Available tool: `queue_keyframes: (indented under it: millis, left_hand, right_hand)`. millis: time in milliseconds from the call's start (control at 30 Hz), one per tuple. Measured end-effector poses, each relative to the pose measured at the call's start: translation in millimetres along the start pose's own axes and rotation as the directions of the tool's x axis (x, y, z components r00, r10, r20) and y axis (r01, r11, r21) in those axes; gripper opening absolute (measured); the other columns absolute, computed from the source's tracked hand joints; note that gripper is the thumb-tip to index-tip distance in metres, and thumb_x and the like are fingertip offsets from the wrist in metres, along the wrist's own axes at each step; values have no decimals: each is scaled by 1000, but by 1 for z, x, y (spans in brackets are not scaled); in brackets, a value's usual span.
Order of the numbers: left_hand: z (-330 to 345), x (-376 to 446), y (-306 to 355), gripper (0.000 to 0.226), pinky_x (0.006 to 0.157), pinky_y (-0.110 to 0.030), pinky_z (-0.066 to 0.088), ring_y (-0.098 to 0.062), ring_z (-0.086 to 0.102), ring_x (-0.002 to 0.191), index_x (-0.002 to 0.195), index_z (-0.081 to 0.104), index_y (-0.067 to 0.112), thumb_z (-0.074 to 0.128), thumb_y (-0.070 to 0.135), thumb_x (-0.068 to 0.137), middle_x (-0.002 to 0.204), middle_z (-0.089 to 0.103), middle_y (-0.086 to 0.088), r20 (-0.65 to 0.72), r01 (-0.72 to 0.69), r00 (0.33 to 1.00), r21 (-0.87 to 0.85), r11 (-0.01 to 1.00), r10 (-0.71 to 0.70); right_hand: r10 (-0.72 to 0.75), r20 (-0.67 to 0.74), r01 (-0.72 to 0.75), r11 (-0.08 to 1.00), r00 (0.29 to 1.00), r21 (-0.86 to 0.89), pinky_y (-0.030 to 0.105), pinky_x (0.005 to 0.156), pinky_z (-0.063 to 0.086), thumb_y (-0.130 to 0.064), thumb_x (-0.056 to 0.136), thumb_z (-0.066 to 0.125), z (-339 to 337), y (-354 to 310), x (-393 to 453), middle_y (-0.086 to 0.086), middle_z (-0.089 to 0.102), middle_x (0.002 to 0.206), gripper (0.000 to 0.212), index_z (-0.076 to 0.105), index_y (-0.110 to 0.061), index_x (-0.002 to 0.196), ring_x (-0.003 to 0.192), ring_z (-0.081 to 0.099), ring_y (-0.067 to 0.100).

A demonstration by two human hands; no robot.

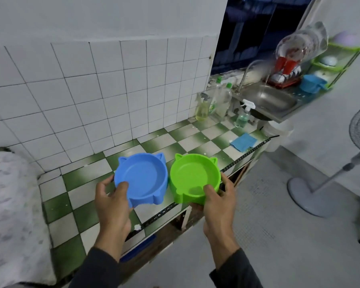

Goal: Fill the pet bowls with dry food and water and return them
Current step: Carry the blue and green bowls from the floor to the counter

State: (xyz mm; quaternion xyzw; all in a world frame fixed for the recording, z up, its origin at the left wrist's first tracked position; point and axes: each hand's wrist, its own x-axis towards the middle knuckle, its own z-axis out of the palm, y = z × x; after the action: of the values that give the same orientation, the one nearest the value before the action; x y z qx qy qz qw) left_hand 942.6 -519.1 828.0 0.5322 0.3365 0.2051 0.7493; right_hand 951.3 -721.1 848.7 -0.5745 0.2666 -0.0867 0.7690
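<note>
Two cat-eared plastic pet bowls are side by side over the green-and-white checkered counter. My left hand grips the near rim of the blue bowl, thumb inside the dish. My right hand grips the near rim of the green bowl the same way. Both bowls look empty. Whether they rest on the counter or hover just above it I cannot tell.
Further along are soap bottles, a small spray bottle, a blue cloth, and a steel sink with a tap. A dish rack with plates stands behind it. A fan stands on the floor at right. A white covered object fills the left.
</note>
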Motion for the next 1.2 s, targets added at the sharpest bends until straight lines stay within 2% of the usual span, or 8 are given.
queue_keyframes:
  millis: [100, 167, 333, 500, 600, 900, 1033, 1200]
  left_hand:
    - [25, 35, -3, 29, 55, -34, 58, -18, 67, 91, 99, 64, 40, 71, 15, 87, 108, 67, 4, 2, -10, 1000, 27, 1000, 10]
    - [41, 55, -4, 29, 67, -39, 58, -20, 67, 91, 98, 64, 41, 70, 15, 87, 111, 67, 0, 7, -7, 1000, 20, 1000, 7]
    - [69, 91, -16, 28, 65, -35, 56, -15, 66, 85, 96, 64, 41, 69, 15, 89, 97, 67, 6, 2, -9, 1000, 15, 1000, 9]
    - [89, 121, -33, 25, 70, -38, 57, -17, 67, 89, 99, 64, 38, 68, 15, 91, 96, 67, 6, -39, 7, 999, 5, 1000, -7]
    - [103, 139, -42, 24, 74, -41, 56, -20, 66, 91, 99, 64, 36, 68, 14, 91, 95, 66, 6, -82, 10, 997, -4, 1000, -10]
    - [148, 174, -66, 28, 73, -41, 57, -18, 68, 89, 99, 63, 38, 64, 10, 93, 81, 71, 15, -298, 40, 953, -36, 999, -49]
    - [162, 180, -78, 30, 62, -30, 58, -16, 70, 88, 103, 64, 40, 66, 12, 92, 75, 72, 26, -380, 24, 924, -39, 999, -38]
    - [174, 181, -97, 26, 60, -35, 60, -21, 70, 99, 104, 68, 40, 72, 19, 89, 95, 73, 14, -429, 34, 898, -146, 989, -94]
  right_hand:
    - [22, -8, -23, 999, 1000, -25, 44, 55, 62, -4, 95, 59, 21, 2, 32, 9, 53, 129, 55, 52, -41, 135, 104, 65, 35]
    - [27, -6, -27, 999, 1000, -22, 45, 56, 62, -3, 94, 58, 33, 2, 53, 9, 52, 129, 54, 53, -40, 133, 105, 64, 35]
    - [43, -3, -43, 998, 999, -50, 42, 55, 62, -3, 95, 58, 56, 6, 96, 8, 49, 130, 54, 52, -38, 135, 105, 62, 32]
    - [93, 33, -90, 993, 995, -73, 43, 56, 62, -4, 96, 58, 78, 12, 139, 8, 51, 126, 52, 54, -50, 119, 104, 62, 33]
    - [106, 60, -100, 991, 993, -93, 43, 55, 62, -3, 94, 59, 92, 18, 169, 10, 52, 125, 51, 56, -47, 120, 105, 62, 34]
    - [143, 267, -103, 982, 953, -158, 45, 54, 60, 0, 90, 59, 133, 25, 266, 4, 55, 127, 50, 59, -38, 124, 107, 61, 32]
    - [199, 345, -131, 969, 917, -209, 46, 55, 61, -1, 90, 63, 147, 31, 297, 5, 54, 124, 51, 59, -40, 122, 106, 61, 31]
    - [273, 388, -150, 936, 880, -318, 45, 55, 60, -4, 90, 63, 153, 46, 329, 7, 53, 127, 49, 56, -39, 124, 105, 60, 30]
